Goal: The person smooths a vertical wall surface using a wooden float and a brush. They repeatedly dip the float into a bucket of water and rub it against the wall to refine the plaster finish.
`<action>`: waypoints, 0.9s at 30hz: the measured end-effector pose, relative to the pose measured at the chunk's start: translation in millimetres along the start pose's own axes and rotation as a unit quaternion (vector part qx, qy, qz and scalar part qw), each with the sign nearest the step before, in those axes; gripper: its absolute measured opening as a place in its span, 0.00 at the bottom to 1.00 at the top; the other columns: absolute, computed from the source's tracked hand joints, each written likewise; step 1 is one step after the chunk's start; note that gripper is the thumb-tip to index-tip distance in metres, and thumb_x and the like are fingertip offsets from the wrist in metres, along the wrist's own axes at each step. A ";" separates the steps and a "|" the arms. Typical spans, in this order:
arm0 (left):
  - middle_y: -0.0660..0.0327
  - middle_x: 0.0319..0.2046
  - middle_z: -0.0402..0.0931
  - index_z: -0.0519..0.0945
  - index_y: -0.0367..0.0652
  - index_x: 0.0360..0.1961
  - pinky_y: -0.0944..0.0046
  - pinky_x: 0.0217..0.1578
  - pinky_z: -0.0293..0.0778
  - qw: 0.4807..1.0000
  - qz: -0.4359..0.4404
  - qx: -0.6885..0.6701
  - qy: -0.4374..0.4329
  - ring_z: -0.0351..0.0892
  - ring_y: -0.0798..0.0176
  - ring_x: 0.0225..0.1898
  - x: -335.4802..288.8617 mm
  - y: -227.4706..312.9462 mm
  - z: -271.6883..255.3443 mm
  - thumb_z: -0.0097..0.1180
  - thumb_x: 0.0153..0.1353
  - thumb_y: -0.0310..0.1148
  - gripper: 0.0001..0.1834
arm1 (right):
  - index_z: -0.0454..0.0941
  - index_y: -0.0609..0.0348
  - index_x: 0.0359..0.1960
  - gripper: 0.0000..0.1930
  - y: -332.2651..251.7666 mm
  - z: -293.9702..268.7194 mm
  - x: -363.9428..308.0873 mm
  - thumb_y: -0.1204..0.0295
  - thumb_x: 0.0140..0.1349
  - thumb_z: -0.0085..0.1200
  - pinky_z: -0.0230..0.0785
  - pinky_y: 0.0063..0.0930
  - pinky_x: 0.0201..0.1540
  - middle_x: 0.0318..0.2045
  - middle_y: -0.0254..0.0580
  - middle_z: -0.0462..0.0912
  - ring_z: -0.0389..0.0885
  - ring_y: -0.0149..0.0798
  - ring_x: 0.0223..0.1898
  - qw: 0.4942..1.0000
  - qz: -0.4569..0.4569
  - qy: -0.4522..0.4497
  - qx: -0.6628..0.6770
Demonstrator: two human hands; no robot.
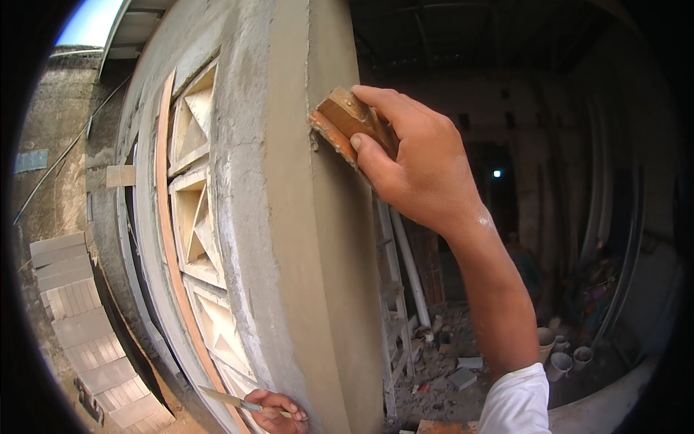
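Observation:
My right hand (423, 155) grips a wooden plastering float (358, 119), thumb on the near side and fingers over its back. The float's edge meets the corner of a freshly plastered column (336, 253), high up near the column's top in view. Wet grey-brown plaster covers both visible faces, with a rough ridge along the corner above the float. Low down, my left hand (276, 411) is closed around a slim tool with a flat, pale, pointed blade (223, 397), aimed left; whether it is a trowel or a brush is unclear. My left forearm is out of view.
White triangular-patterned vent blocks (199, 224) and a wooden strip (173, 246) line the wall at left. Stacked tiles or blocks (94, 333) stand beyond. Rightward, a dark room holds a ladder (394, 311), a white pipe (410, 267), rubble (463, 376) and several buckets (559, 366).

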State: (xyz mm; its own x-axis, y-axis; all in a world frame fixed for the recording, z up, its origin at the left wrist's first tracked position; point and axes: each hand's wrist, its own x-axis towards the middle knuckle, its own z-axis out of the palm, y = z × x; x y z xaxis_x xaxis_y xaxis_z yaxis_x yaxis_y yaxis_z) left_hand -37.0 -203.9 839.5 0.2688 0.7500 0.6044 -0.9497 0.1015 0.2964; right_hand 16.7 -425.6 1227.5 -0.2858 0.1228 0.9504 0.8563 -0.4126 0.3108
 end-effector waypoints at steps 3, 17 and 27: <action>0.58 0.19 0.73 0.67 0.39 0.57 0.71 0.12 0.70 1.000 0.015 0.021 -0.009 0.69 0.68 0.13 -1.3 -1.5 1.8 0.61 0.68 0.48 0.29 | 0.80 0.63 0.53 0.19 5.4 -2.9 1.7 0.70 0.61 0.58 0.77 0.46 0.50 0.39 0.52 0.86 0.86 0.52 0.41 1.000 0.008 0.008 -0.007; 0.58 0.19 0.73 0.67 0.39 0.57 0.69 0.12 0.72 1.000 0.009 0.022 -0.017 0.69 0.67 0.13 -0.6 -0.2 -0.9 0.62 0.68 0.47 0.28 | 0.83 0.60 0.51 0.18 0.5 -34.5 -0.7 0.73 0.58 0.60 0.74 0.39 0.47 0.40 0.44 0.85 0.83 0.45 0.41 0.991 -0.046 0.003 -0.126; 0.55 0.20 0.74 0.68 0.40 0.57 0.68 0.12 0.74 0.999 -0.020 -0.033 -0.018 0.71 0.64 0.13 0.2 -7.2 -9.6 0.60 0.68 0.43 0.24 | 0.82 0.53 0.51 0.16 -3.4 -18.2 1.5 0.71 0.60 0.63 0.67 0.40 0.47 0.38 0.35 0.83 0.80 0.40 0.41 0.985 -0.120 0.024 -0.125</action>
State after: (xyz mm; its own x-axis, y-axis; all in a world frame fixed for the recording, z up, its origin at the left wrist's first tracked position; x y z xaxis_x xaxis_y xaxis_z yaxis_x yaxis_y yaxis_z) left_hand -31.7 -198.3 830.4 0.3119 0.7205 0.6194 -0.9461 0.1754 0.2724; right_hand 5.6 -440.4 1227.6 -0.4912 0.2037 0.8469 0.6305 -0.5877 0.5071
